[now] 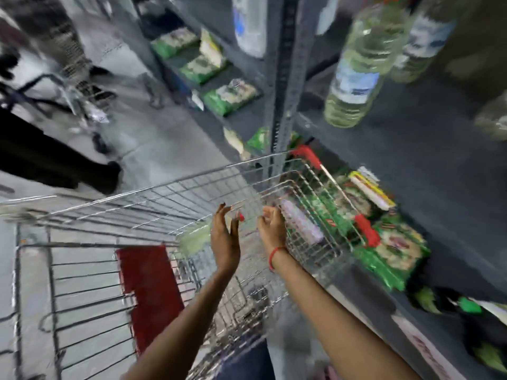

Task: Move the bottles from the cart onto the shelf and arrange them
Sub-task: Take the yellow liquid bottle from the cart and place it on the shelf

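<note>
The frame is blurred by motion. A wire shopping cart [153, 196] stands below me beside a dark grey shelf [411, 149]. Inside the cart lie a pale green bottle with a red cap [194, 237] and another bottle with a pinkish label [301, 223]. My left hand [225, 237] is over the cart, fingers spread, just right of the green bottle, holding nothing. My right hand [271, 226] is open too, next to the pink-labelled bottle; whether it touches it I cannot tell. Two clear bottles with blue-white labels, one nearer [359, 67] and one behind [422, 39], stand on the shelf.
A red child-seat flap [148, 292] sits at the cart's near end. Green snack packets [395, 250] fill the lower shelf to the right, and more green packets [230, 97] lie further back. A steel upright [285, 78] divides the shelving. Another cart [82, 97] and a person's dark leg [55, 163] are on the left.
</note>
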The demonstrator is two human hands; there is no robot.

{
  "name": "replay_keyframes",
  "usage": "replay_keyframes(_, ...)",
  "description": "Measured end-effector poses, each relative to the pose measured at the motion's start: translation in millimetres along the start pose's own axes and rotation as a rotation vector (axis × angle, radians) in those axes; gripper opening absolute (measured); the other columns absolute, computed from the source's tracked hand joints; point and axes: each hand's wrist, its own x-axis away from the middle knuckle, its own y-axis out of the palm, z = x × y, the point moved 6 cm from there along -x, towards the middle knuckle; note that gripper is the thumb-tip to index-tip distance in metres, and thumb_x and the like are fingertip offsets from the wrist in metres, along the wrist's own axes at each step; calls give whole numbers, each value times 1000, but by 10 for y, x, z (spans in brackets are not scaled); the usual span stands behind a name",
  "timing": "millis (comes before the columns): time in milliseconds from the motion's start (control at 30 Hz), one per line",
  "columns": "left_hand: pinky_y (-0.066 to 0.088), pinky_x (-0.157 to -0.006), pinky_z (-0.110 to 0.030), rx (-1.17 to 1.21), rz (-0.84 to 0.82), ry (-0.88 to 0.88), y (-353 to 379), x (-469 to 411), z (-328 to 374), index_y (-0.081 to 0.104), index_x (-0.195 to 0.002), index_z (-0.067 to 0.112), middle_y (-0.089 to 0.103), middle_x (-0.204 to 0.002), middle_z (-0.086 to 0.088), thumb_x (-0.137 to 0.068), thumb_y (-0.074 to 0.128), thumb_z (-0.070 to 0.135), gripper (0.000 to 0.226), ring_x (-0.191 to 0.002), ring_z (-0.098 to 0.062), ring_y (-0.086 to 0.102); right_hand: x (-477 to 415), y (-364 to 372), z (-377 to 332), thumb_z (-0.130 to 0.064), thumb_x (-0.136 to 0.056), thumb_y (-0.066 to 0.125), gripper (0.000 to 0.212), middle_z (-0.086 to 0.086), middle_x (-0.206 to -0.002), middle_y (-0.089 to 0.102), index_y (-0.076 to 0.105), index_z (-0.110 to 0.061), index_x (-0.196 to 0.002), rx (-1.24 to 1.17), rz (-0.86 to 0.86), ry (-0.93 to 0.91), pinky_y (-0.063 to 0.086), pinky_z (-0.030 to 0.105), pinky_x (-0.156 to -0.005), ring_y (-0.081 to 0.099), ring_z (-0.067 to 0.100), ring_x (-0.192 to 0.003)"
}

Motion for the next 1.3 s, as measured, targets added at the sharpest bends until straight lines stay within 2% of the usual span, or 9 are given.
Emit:
replay_keyframes(200, 31, -113, -42, -406, -191, -137, -18, -435, -1336, 35, -140, 2, 42, -146, -19, -85, 67, 24, 68, -136, -35, 37, -556, 882, 730, -6, -78, 58, 11, 8, -87, 58, 60, -7, -89, 150, -195, 258, 48, 32, -68, 56, 20, -82)
replay_keyframes(367, 11, -121, -40, -794, -486, -84, 223, -666, -2105, 1, -148, 3, 6, -160, -17, -82, 68, 34, 99, -148, -31, 8, -718, 1075, 1159, -6, -82, 53, 17, -2, -70, 50, 56, -16, -96, 189, -245, 410, 54, 38, -70, 49, 13, -62)
replay_keyframes(567, 20, -117, -57, -1047, -522, -48, 361, -811, -2400, 5, -148, 12, 16, -159, -11, -82, 69, 18, 93, -147, -30, 15, -842, 1132, 1464, -15, -85, 55, 34, 9, -110, 62, 56, -7, -118, 250, -267, 459, 53, 48, -92, 61, 25, -96)
replay_keyframes(700, 20, -112, -67, -1070, -522, -14, 371, -842, -2473, 5, -148, 16, 20, -158, -8, -79, 70, 9, 95, -146, -30, 17, -830, 1073, 1548, -10, -83, 58, 38, 7, -86, 59, 54, -5, -120, 235, -291, 471, 54, 39, -64, 56, 21, -69)
replay_keyframes(867, 36, -106, -61, -959, -619, -35, 300, -926, -2355, 15, -146, 16, 30, -152, -10, -72, 79, 27, 98, -136, -34, 34, -789, 880, 1386, -4, -89, 48, 34, 1, -77, 54, 51, -8, -123, 273, -340, 422, 57, 45, -80, 57, 21, -75)
replay_keyframes(1000, 47, -95, -47, -522, -622, -176, 298, -712, -1967, 35, -136, 7, 49, -133, -15, -62, 85, 18, 91, -116, -31, 48, -683, 641, 1177, -8, -88, 53, 41, 1, -76, 56, 50, -1, -128, 303, -353, 400, 45, 19, -42, 51, 13, -59)
replay_keyframes(1133, 47, -83, -28, -129, -683, -344, 284, -406, -1406, 53, -121, 8, 64, -111, -5, -56, 90, 19, 76, -105, -23, 57, -403, 323, 781, -8, -91, 51, 38, 29, -124, 58, 50, 5, -126, 301, -539, 388, 47, 45, -93, 54, 42, -116)
replay_keyframes(1233, 56, -70, -21, 175, -867, -349, 342, -136, -499, 60, -100, 22, 74, -85, 16, -66, 83, 3, 46, -86, -2, 68, -152, -324, 439, -11, -88, 57, 28, 5, -112, 63, 58, -13, -116, 160, -615, 328, 45, 30, -92, 55, 25, -114)
replay_keyframes(1300, 59, -69, -27, 333, -950, -341, 310, -131, -121, 61, -105, 22, 76, -93, 9, -66, 80, 0, 49, -89, -9, 70, -130, -485, 271, -6, -86, 59, 29, 0, -112, 63, 58, -19, -112, 60, -642, 254, 48, 31, -94, 57, 20, -111)
